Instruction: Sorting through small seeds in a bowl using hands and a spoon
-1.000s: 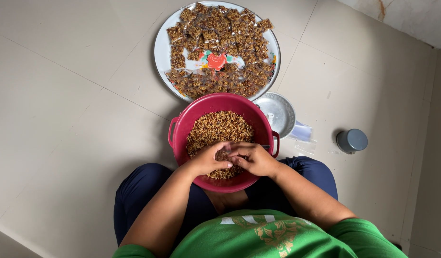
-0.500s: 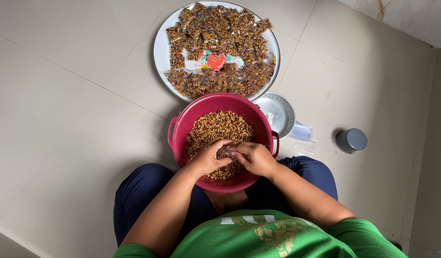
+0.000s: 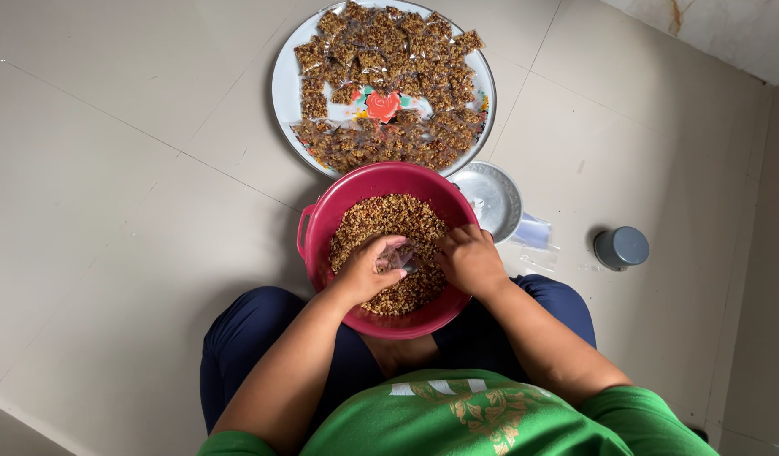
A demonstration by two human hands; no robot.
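A red plastic bowl [image 3: 322, 228] full of a brown grainy snack mix [image 3: 388, 221] rests between my knees on the tiled floor. Both hands are inside it, over its near half. My left hand [image 3: 366, 270] curls around a small clear plastic packet [image 3: 401, 257]. Close beside it, my right hand [image 3: 469, 260] has its fingers bent down at the packet's mouth and the mix. Beyond the bowl lies a large round white tray [image 3: 281, 84] covered with several small filled clear packets [image 3: 389, 139].
A small shiny metal dish [image 3: 492, 196] sits right of the bowl, with flat clear plastic bags [image 3: 535, 233] beside it. A grey cylindrical lid or container [image 3: 622, 247] stands further right. Pale floor tiles surround everything; a wall edge runs along the right.
Both hands have shifted slightly inside the bowl. My left hand's fingers have opened a little around the packet, and my right hand has moved closer to it.
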